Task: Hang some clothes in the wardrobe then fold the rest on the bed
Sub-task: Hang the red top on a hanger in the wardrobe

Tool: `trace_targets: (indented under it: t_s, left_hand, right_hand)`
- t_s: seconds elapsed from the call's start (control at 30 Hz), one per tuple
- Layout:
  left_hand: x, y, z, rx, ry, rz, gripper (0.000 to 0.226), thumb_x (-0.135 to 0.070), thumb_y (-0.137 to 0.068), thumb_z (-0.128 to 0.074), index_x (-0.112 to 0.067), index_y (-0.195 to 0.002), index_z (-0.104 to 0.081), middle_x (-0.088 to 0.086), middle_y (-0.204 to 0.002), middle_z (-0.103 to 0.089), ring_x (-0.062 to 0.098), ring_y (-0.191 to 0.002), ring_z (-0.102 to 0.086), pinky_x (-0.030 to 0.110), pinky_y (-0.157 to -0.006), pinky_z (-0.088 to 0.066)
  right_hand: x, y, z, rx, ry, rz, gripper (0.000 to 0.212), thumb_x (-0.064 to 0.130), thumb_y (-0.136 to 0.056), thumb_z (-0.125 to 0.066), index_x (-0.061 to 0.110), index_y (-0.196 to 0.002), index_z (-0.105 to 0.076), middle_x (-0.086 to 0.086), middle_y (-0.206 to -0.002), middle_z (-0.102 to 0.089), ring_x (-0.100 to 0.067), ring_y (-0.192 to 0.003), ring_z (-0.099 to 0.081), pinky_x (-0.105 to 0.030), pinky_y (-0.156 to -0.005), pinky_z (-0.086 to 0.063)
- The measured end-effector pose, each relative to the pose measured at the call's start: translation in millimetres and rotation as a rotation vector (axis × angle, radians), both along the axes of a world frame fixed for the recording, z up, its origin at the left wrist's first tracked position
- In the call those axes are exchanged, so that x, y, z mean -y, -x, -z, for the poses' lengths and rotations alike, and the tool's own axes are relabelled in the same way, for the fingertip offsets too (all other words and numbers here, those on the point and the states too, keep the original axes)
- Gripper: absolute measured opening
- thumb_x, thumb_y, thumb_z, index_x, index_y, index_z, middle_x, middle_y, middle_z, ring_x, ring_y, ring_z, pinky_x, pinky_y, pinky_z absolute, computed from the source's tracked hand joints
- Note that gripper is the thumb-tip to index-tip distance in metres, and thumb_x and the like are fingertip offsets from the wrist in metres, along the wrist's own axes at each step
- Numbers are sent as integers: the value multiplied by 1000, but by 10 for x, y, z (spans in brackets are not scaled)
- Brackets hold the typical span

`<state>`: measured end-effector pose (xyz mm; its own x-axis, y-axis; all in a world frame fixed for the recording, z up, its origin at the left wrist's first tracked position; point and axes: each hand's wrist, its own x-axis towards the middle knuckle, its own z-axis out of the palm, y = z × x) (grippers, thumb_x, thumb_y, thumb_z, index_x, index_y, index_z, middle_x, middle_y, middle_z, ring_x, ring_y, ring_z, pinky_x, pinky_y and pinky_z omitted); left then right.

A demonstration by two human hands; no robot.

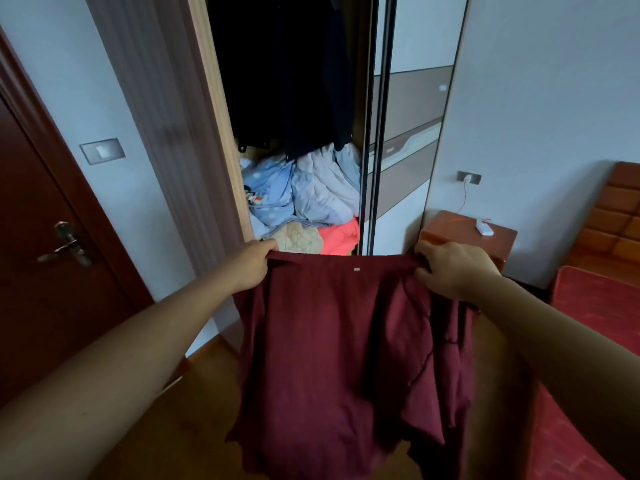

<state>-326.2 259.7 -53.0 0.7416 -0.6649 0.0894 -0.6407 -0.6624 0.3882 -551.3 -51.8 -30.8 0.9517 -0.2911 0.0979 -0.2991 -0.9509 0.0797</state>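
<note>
Between left grip, right grip: garment.

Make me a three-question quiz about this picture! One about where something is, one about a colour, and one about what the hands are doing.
1. Where is the pile of pale blue bedding?
A) on the bed
B) at the bottom of the open wooden wardrobe
C) on the bedside table

2. What colour is the cloth garment being held up?
A) green
B) white
C) dark red

3. What are the left hand and right hand doing?
A) both grip the garment's top edge
B) both hang empty
C) one turns the door handle

Answers:
1 B, it lies inside, under the dark hanging clothes.
2 C, the whole cloth is dark red.
3 A, each hand is closed round one end of the top edge.
</note>
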Motion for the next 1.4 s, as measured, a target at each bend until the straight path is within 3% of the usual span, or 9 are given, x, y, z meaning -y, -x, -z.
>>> trace_targets:
  t_s: [0.1,0.2,0.4,0.53,0.6,0.8,1.03,1.33,1.4]
  left_hand:
    - [425,-354,17,-24,-24,-61,17,-12,-95,-46,-20,-91,-60,8,-98,-67,28,-96,-62,40,-83,-51]
    - [742,-590,15,-94,-28,-120,20,-38,-93,-55,-21,-94,-65,-3,-97,-68,16,-93,-62,32,-81,-50]
    - [1268,-1229,129,-315,75,-135,77,-85,-66,-66,-29,-118,-69,-16,-118,-67,6,-110,-61,33,-102,-49]
    - [1685,-1763,170,-218,260,-145,41,-58,-84,-72,-18,-74,-64,-9,-74,-65,5,-72,-60,26,-68,-47]
    - [1858,-2075,142,-135,284,-176,50,-53,-89,-69,-14,-64,-50,-5,-62,-53,9,-60,-52,29,-57,-36]
    - [2156,-3084,230,-63,366,-263,70,-66,-87,-61,3,-74,-62,14,-72,-67,24,-67,-65,43,-66,-51]
    - [2311,-3959,207,-28,505,-430,51,-53,-95,-60,-22,-55,-48,-8,-56,-53,9,-55,-54,28,-55,-36]
    - [2340,-4704,151,12,685,-691,47,-38,-102,-55,-21,-58,-51,-15,-53,-50,-4,-48,-50,13,-49,-33]
    - [2253,-4926,69,46,698,-754,48,-39,-102,-55,-16,-60,-54,-7,-54,-54,0,-51,-50,21,-51,-38]
  right_hand:
    - [431,-378,20,-53,43,-74,47,63,-94,-47,37,-132,-40,-2,-108,-70,-28,-95,-67,-42,-75,-57]
    - [766,-755,92,-60,26,-76,40,61,-96,-50,35,-126,-52,-1,-109,-70,-27,-98,-67,-39,-75,-56]
    - [1311,-1704,190,-116,-312,-39,43,59,-85,-70,16,-89,-68,-1,-85,-68,-23,-84,-65,-41,-80,-53]
    - [1611,-2416,137,-182,-422,-53,54,67,-76,-75,14,-83,-67,-2,-84,-67,-17,-81,-64,-34,-72,-51]
    - [1737,-2786,92,-200,-447,-61,53,70,-76,-72,18,-74,-60,0,-79,-62,-12,-73,-58,-27,-62,-41]
    - [2067,-3989,1,-51,-448,-92,89,84,-78,-37,-1,-83,-66,-13,-81,-64,-23,-77,-62,-36,-71,-47]
    - [2133,-5299,-24,95,-531,-190,67,68,-94,-49,9,-63,-46,-6,-63,-49,-18,-63,-51,-34,-62,-40]
    - [1951,-7066,-46,172,-699,-429,63,60,-96,-55,15,-57,-35,-2,-54,-41,-14,-52,-42,-31,-56,-35]
    - [1893,-7483,-70,172,-747,-499,63,59,-95,-57,16,-55,-35,-1,-52,-39,-14,-50,-40,-32,-54,-34]
